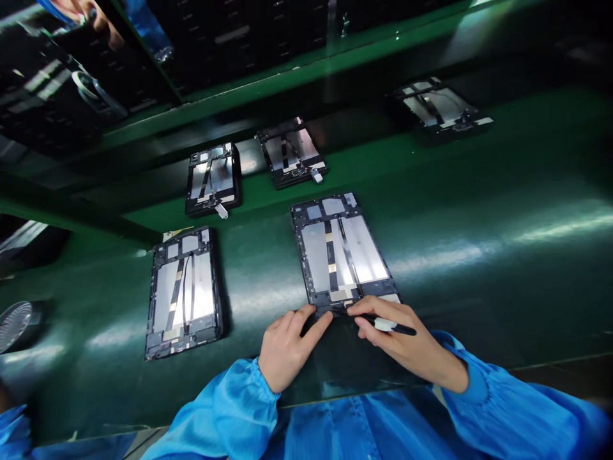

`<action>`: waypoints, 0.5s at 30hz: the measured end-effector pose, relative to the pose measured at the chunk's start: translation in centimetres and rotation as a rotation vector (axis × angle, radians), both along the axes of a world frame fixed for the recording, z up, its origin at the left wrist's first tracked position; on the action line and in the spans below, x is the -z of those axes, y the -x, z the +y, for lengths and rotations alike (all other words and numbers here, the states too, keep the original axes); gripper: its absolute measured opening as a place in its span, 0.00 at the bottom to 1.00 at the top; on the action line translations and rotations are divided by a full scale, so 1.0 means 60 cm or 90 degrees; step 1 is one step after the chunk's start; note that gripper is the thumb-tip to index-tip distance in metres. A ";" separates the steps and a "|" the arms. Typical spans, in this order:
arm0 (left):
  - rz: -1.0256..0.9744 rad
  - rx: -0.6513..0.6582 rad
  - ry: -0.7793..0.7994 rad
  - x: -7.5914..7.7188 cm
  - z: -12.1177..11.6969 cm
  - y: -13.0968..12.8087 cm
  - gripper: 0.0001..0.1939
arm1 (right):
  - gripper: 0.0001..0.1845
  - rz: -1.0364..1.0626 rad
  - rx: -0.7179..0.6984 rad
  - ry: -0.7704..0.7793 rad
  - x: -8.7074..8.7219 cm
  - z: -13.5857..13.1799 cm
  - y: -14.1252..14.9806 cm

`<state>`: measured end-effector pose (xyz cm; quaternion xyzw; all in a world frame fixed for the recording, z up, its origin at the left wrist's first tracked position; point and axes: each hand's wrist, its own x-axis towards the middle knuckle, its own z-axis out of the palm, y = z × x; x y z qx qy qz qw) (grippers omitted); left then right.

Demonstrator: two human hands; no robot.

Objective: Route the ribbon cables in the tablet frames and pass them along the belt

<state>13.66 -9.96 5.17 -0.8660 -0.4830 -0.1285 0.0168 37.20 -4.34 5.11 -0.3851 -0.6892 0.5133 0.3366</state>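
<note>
In front of me on the green table lies a tablet without its back cover (316,255), its silver plates and dark flat cables showing. My left hand (290,345) holds it at the near left corner, thumb and index finger on the lower edge, the other fingers curled. Pinched in my right hand (412,342) is a slim black pen-like tool with a white section (385,324). Its tip points at the tablet's lower edge between both hands; the fingers hide the exact contact. Left of this, a second opened tablet (165,287) lies flat.
Farther back are two more opened tablets (200,182) (278,153), each with a small pale tab hanging out. Another opened tablet (443,105) is at the back right. A green ledge (239,86) runs behind. At far left sits a round ribbed object (15,326); another person's hand (103,22) shows top left.
</note>
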 end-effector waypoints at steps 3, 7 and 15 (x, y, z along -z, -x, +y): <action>0.002 0.002 -0.002 0.003 0.000 0.001 0.19 | 0.07 -0.037 0.033 -0.011 0.001 0.003 -0.016; -0.005 0.006 -0.004 0.003 -0.004 -0.001 0.19 | 0.07 -0.018 0.027 0.021 0.000 0.002 -0.028; -0.004 0.001 -0.001 -0.007 -0.010 -0.006 0.19 | 0.06 0.037 -0.020 -0.011 -0.012 -0.007 0.001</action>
